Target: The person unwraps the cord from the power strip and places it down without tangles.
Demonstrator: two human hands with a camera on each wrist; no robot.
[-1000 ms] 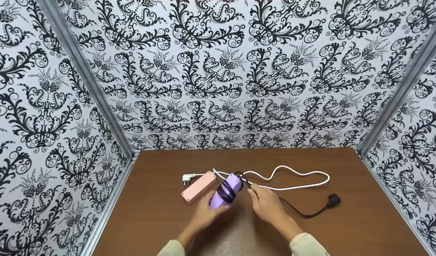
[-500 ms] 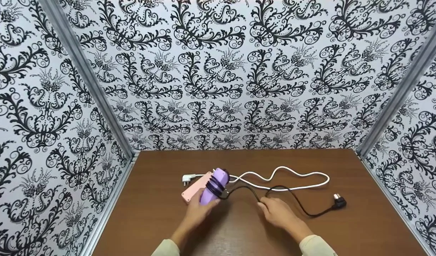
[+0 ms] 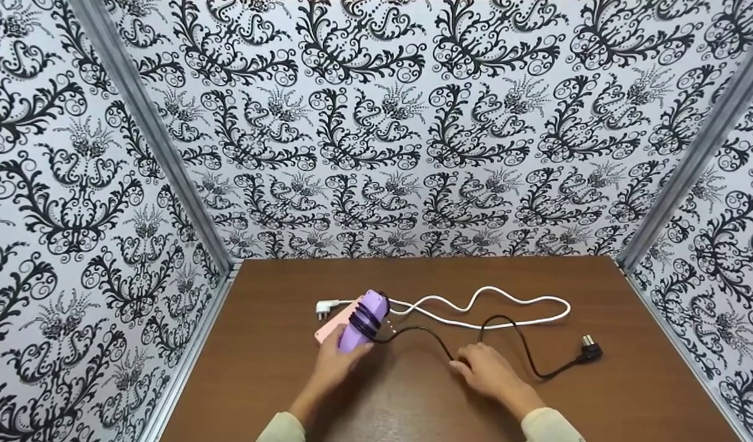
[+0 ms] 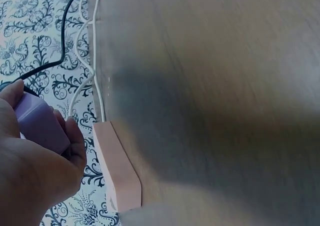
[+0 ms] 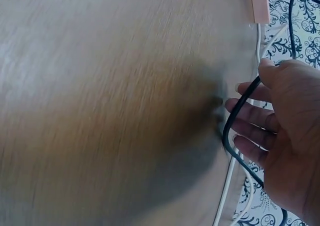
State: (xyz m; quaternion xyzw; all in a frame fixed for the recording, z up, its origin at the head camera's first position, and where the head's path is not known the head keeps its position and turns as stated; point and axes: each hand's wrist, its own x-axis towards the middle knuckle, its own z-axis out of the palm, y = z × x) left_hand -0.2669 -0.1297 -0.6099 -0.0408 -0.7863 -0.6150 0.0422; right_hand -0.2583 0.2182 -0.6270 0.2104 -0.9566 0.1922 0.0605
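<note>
My left hand [image 3: 328,367] grips the lower end of a purple power strip [image 3: 351,336], with its black cord [image 3: 413,328] wound several times around the middle. In the left wrist view, fingers and thumb curl around the purple strip's end. The cord's loose length runs rightward to my right hand [image 3: 490,371], where it passes between thumb and index finger. In the right wrist view, the other fingers lie loosely bent behind the black cord [image 5: 232,118]. Beyond this hand the cord arches over and ends in a black plug [image 3: 591,351], prongs upward, at the right.
A pink power strip [image 3: 334,325] lies on the brown table [image 3: 278,279], partly covered by the purple one in the head view. Its white cord [image 3: 568,307] loops out to the right, and a white plug [image 3: 324,307] rests at left. Patterned walls [image 3: 376,184] enclose the table.
The purple strip and left hand have moved left, over the pink strip. My right hand has moved right and slightly nearer, drawing out the black cord between the hands. The black plug has turned prongs-up.
</note>
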